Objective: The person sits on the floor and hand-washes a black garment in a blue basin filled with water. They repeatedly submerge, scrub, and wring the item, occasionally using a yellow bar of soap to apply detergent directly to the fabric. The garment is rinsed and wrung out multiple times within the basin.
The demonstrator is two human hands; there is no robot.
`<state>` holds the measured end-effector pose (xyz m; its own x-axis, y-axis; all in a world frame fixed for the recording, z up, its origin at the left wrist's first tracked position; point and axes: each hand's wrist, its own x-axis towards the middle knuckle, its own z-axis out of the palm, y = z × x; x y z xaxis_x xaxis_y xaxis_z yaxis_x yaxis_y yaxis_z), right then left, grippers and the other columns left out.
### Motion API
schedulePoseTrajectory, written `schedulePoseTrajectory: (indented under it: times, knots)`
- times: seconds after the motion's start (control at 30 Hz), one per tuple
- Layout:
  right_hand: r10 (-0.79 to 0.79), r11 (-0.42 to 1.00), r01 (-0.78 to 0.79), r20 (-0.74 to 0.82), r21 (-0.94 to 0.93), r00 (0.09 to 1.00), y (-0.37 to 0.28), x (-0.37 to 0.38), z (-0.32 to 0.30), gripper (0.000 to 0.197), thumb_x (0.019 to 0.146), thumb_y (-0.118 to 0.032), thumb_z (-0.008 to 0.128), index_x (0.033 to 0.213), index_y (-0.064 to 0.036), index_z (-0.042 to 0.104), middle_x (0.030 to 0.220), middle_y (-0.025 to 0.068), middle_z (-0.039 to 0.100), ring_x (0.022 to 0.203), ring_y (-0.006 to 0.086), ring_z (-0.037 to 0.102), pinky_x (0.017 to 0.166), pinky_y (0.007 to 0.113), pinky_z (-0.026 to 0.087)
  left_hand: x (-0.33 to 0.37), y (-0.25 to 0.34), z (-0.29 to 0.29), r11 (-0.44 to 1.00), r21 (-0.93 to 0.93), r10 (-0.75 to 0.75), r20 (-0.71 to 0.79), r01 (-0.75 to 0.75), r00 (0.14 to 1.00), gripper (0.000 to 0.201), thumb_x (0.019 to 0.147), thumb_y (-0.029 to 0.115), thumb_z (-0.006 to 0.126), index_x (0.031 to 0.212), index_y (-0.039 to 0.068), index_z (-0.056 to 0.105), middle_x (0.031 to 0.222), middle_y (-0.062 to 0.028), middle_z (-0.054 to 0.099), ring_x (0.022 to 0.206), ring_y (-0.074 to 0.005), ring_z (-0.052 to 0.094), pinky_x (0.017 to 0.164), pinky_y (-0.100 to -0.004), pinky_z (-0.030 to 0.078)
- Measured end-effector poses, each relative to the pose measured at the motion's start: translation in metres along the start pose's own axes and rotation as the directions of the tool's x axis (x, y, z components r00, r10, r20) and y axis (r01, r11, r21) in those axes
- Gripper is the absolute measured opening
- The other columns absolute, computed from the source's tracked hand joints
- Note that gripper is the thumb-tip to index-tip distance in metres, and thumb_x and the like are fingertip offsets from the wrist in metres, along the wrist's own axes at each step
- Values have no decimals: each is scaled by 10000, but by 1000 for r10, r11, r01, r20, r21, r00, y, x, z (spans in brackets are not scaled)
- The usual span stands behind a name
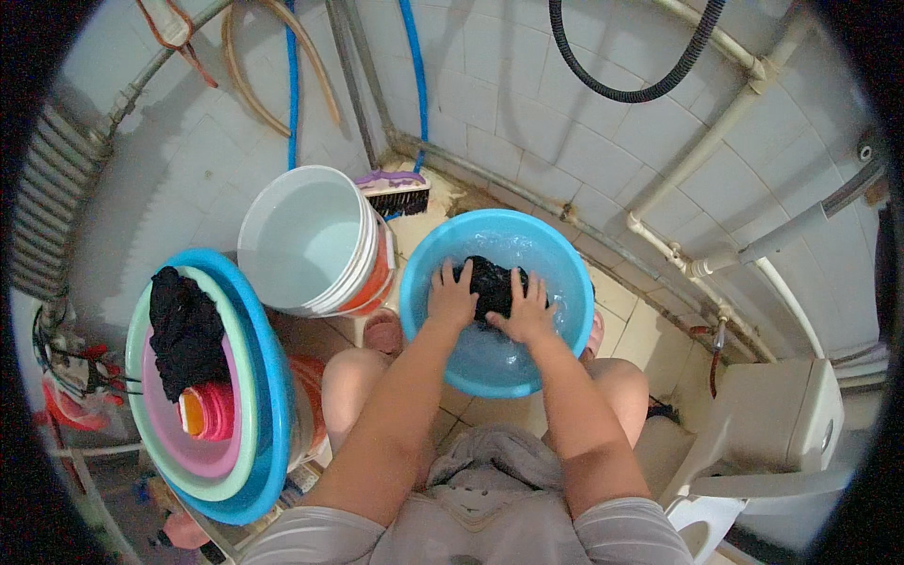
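Pale tiled walls [490, 118] rise around a beige floor [617, 303], where, from my remote seat, I watch a light-blue basin [407, 306] in front of the wearer's knees. Black cloth [491, 287] lies bunched in its water, near the middle, between the two hands. I have the left hand [455, 301] against the cloth's left side and the right hand [529, 315] against its right, both with fingers spread rather than clenched; whether any fingertip pinches a fold underneath, I cannot tell. To handle this well, I would press evenly with both palms, turn the bundle so its inner folds come up, and favour short strokes well inside the rim, since hard pushes could slop water toward the white bucket [273, 215] nearby.
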<state>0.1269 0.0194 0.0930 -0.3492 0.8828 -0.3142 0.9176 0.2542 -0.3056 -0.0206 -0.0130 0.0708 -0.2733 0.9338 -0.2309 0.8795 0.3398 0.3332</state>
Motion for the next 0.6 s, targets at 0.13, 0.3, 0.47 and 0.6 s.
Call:
schedulePoseTrajectory:
  times: [0.13, 0.3, 0.47, 0.6]
  knots:
    - [11, 977, 16, 127, -211, 992, 5, -3, 23, 875, 748, -437, 621, 1410, -252, 80, 1453, 127, 90, 1321, 360, 131, 969, 655, 165, 3, -3, 25, 957, 238, 153, 68, -165, 986, 613, 854, 327, 493, 1390, 225, 214, 1452, -120, 135, 1327, -345, 125, 1057, -516, 129]
    - [77, 965, -31, 170, -259, 982, 16, 5, 37, 687, 778, -195, 551, 1382, -207, 224, 1444, 133, 137, 1275, 360, 239, 956, 549, 305, 3, -10, 40, 870, 361, 227, 309, -334, 924, 508, 876, 342, 433, 1356, 237, 305, 1444, -59, 201, 1320, -304, 167, 1037, -532, 159]
    - [120, 954, -133, 64, 267, 991, 15, 17, 36, 506, 711, -47, 524, 1205, -155, 498, 1304, 163, 379, 1135, 364, 426, 880, 405, 419, 22, -12, 68, 992, 113, -79, 169, 60, 983, 471, 902, 411, 360, 1312, 178, 360, 1378, -99, 307, 1254, -267, 295, 989, -508, 259]
    - [-180, 759, 191, -81, 623, 980, -21, -1, -16, 331, 637, 6, 514, 922, -106, 639, 1098, 142, 526, 1045, 333, 490, 853, 392, 415, 42, -15, 70, -20, -881, -202, 467, 473, 861, 500, 912, 481, 323, 1208, 103, 465, 1185, -130, 502, 1061, -273, 498, 896, -417, 395]
